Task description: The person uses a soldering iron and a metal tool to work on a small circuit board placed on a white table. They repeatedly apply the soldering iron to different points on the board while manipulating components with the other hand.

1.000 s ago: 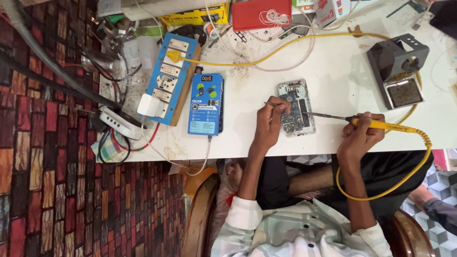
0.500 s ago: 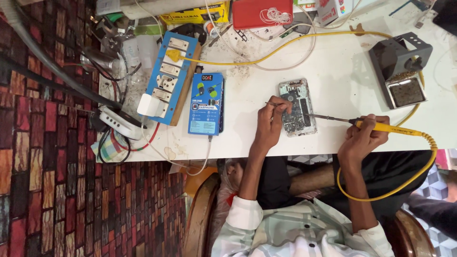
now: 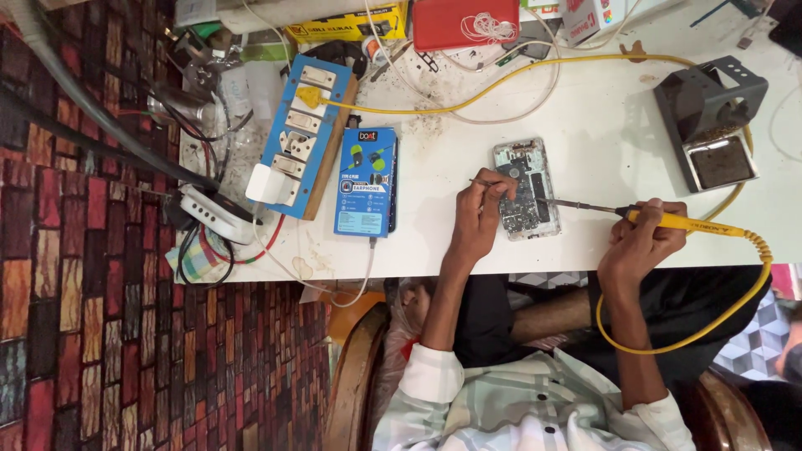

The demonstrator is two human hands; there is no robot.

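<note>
- left hand [image 3: 478, 219] pinching thin tweezers [image 3: 483, 182] over the opened phone [image 3: 526, 189]
- right hand [image 3: 642, 240] wrapped round the yellow soldering iron [image 3: 668, 221], tip on the board
- blue box [image 3: 366, 181] sits nearby

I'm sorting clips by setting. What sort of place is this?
Most likely a small phone or electronics repair bench. The right hand holds a yellow soldering iron to an opened phone that the left hand steadies; a soldering stand and switchboard sit on the white table.
</note>
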